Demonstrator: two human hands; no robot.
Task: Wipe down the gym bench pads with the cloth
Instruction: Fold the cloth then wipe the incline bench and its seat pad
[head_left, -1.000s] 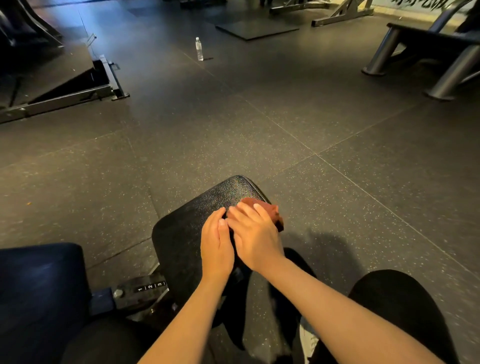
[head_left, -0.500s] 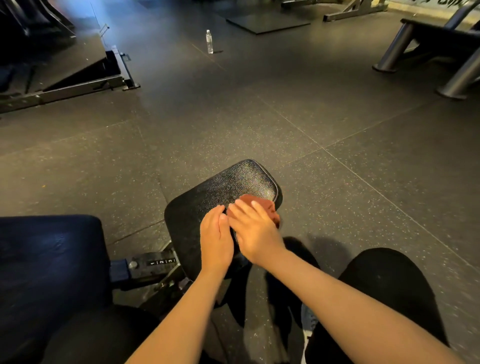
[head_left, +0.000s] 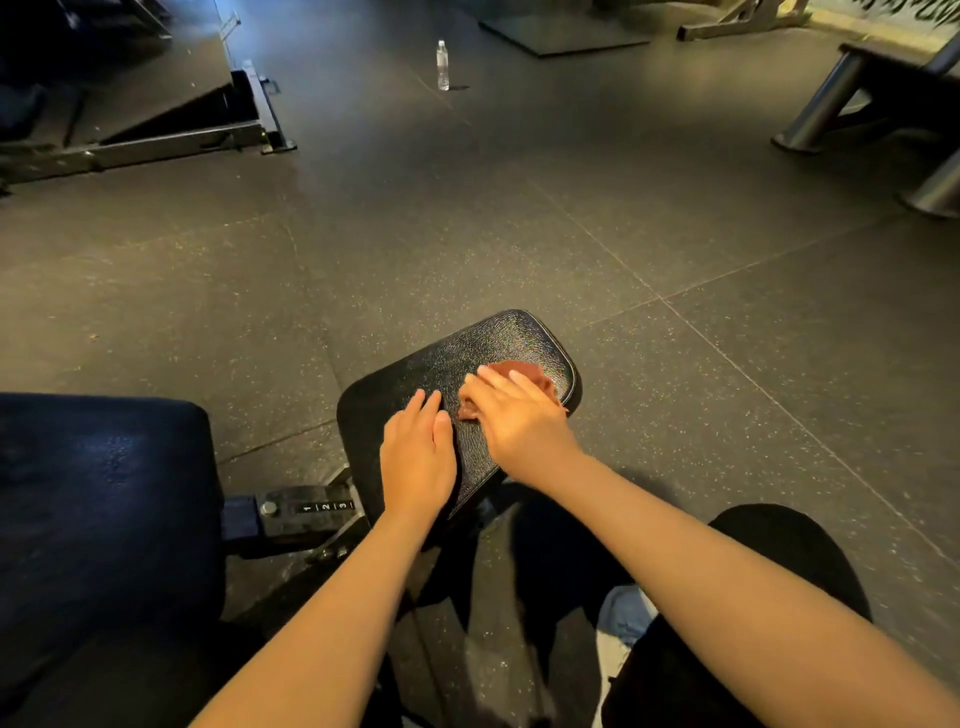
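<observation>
A small black seat pad (head_left: 483, 348) of the gym bench lies in the middle of the view. A reddish-brown cloth (head_left: 524, 373) sits on its right part, mostly hidden beneath my right hand (head_left: 514, 421), which presses on it with straight fingers. My left hand (head_left: 418, 457) rests flat on the pad just to the left, fingers together, a little apart from the cloth. A larger dark blue back pad (head_left: 98, 499) fills the lower left.
An adjustment bracket marked 1 2 3 (head_left: 311, 512) joins the two pads. A water bottle (head_left: 442, 65) stands on the rubber floor far ahead. A sloped platform (head_left: 156, 119) is at the far left, metal machine legs (head_left: 826, 109) at the far right. My knees are bottom right.
My right hand with the cloth has slid slightly right and away from my left hand, opening a small gap. The view has tilted, so more of the seat pad shows.
</observation>
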